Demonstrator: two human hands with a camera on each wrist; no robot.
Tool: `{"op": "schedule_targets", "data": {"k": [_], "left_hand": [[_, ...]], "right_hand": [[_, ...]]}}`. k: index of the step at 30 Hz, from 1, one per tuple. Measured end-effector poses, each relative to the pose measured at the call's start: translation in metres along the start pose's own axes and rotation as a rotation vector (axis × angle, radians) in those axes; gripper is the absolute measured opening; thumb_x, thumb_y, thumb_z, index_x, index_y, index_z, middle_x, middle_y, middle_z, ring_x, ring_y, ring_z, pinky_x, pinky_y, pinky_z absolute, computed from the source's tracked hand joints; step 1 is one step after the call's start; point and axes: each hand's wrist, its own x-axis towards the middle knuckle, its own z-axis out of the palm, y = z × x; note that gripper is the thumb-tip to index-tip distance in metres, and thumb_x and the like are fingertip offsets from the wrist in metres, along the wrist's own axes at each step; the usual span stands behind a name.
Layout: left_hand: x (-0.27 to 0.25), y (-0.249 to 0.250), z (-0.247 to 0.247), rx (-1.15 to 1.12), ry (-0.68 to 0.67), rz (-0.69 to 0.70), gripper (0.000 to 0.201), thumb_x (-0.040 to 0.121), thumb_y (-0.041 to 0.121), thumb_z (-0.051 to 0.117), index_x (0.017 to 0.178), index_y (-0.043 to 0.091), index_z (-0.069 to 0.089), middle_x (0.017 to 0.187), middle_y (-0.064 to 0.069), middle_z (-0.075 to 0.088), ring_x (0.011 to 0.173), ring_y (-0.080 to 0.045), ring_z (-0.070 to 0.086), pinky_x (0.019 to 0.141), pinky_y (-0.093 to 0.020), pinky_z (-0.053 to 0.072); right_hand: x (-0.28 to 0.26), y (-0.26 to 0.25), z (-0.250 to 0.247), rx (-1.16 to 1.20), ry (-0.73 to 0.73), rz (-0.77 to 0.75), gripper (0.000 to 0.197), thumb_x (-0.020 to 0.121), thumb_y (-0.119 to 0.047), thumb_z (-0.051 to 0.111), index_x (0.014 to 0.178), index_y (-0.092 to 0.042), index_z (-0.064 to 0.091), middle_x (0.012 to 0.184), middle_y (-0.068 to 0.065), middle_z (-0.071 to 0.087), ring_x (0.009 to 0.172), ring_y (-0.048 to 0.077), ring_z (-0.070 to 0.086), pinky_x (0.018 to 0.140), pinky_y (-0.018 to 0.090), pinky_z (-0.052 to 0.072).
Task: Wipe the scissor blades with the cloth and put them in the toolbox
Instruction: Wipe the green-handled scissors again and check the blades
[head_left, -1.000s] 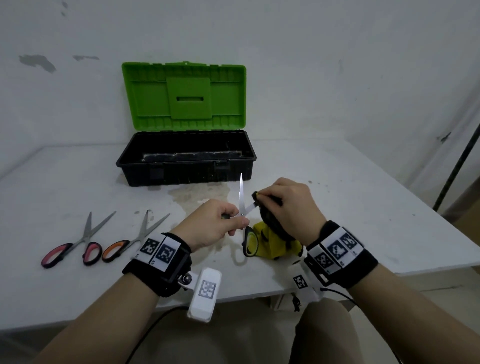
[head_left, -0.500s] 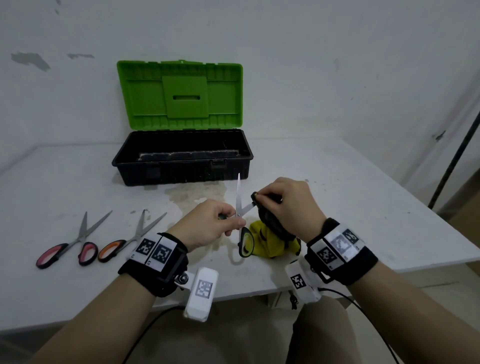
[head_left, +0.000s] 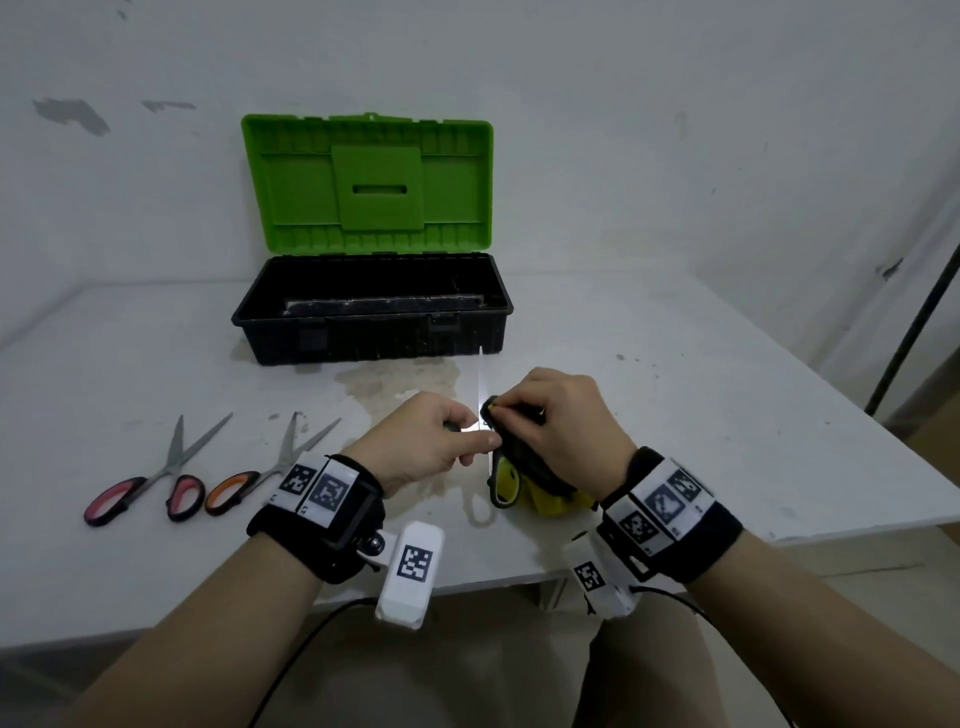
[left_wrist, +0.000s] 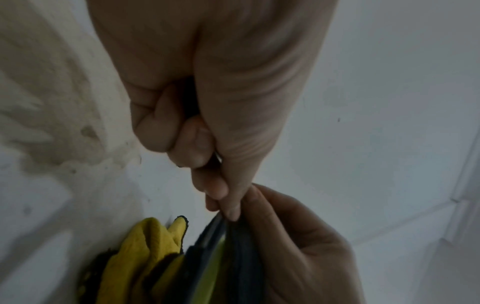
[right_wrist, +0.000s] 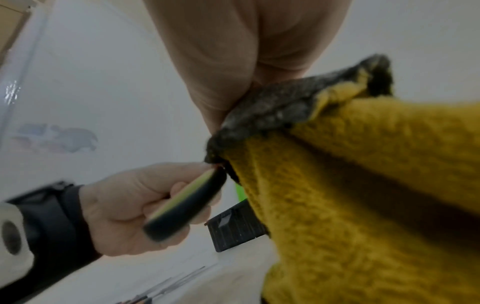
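The left hand (head_left: 431, 441) grips the scissors (head_left: 480, 395) upright; the right hand (head_left: 558, 421), which has slid the pinched cloth (head_left: 545, 493) down to the blade's base, is likely finishing this wipe. The toolbox (head_left: 371, 332) waits open beyond both hands.

Both forearms are bare, with no sleeves. The left hand (head_left: 431, 441) and the right hand (head_left: 563, 415) wear no gloves or rings. Each wrist carries a wide black fabric wristband (head_left: 317, 525), and the one on the right wrist (head_left: 675, 525) matches it. White rectangular tags printed with black square-pattern markers (head_left: 314, 486) sit across the top of each band. A white rounded camera housing with its own black marker (head_left: 413, 571) hangs from the left band on a small black bracket with a round metal screw (head_left: 375, 544). A similar white housing (head_left: 597, 577) hangs below the right band. Thin black cables (head_left: 306, 639) trail from both units.
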Motion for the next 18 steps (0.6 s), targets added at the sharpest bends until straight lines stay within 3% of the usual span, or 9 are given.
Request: {"op": "schedule_targets", "data": {"k": [4, 7, 12, 16, 18], "left_hand": [[0.001, -0.002, -0.003, -0.123, -0.008, -0.051, 0.038, 0.095, 0.011, 0.066, 0.059, 0.021, 0.056, 0.053, 0.005, 0.039, 0.045, -0.011, 0.032, 0.045, -0.022, 0.025], [0.003, 0.000, -0.006, -0.181, -0.020, -0.094, 0.020, 0.096, -0.003, 0.050, 0.086, 0.008, 0.063, 0.057, 0.003, 0.038, 0.045, -0.011, 0.034, 0.047, -0.023, 0.024], [0.008, -0.001, -0.010, -0.201, 0.019, -0.110, 0.008, 0.099, 0.000, 0.049, 0.100, 0.007, 0.054, 0.067, -0.006, 0.047, 0.052, -0.012, 0.044, 0.051, -0.025, 0.033], [0.008, -0.006, -0.016, -0.223, 0.038, -0.058, 0.014, 0.102, 0.010, 0.056, 0.110, 0.008, 0.067, 0.068, 0.002, 0.053, 0.060, -0.009, 0.050, 0.055, -0.020, 0.043], [0.010, -0.008, -0.018, -0.238, 0.081, -0.041, 0.016, 0.098, 0.009, 0.064, 0.112, 0.010, 0.070, 0.068, 0.004, 0.058, 0.061, -0.007, 0.053, 0.058, -0.019, 0.047]], "right_hand": [[-0.002, 0.000, 0.000, 0.007, -0.033, -0.013, 0.008, 0.084, -0.023, 0.071, 0.088, -0.019, 0.077, 0.083, -0.006, 0.068, 0.074, 0.003, 0.059, 0.070, 0.008, 0.041], [0.001, 0.001, -0.004, -0.023, 0.008, -0.001, 0.008, 0.084, -0.023, 0.070, 0.086, -0.019, 0.077, 0.079, -0.006, 0.066, 0.072, 0.005, 0.057, 0.068, 0.006, 0.038], [0.004, 0.003, -0.013, -0.038, 0.084, 0.030, 0.007, 0.084, -0.025, 0.071, 0.085, -0.020, 0.076, 0.080, -0.006, 0.068, 0.075, 0.007, 0.060, 0.071, 0.016, 0.044], [0.006, 0.002, -0.022, -0.033, 0.120, 0.037, 0.006, 0.084, -0.025, 0.071, 0.084, -0.021, 0.075, 0.080, -0.008, 0.067, 0.072, 0.004, 0.059, 0.069, 0.007, 0.039], [0.006, 0.001, -0.024, -0.025, 0.128, 0.032, 0.007, 0.084, -0.027, 0.070, 0.085, -0.022, 0.075, 0.080, -0.009, 0.068, 0.072, 0.003, 0.059, 0.069, 0.008, 0.041]]}}
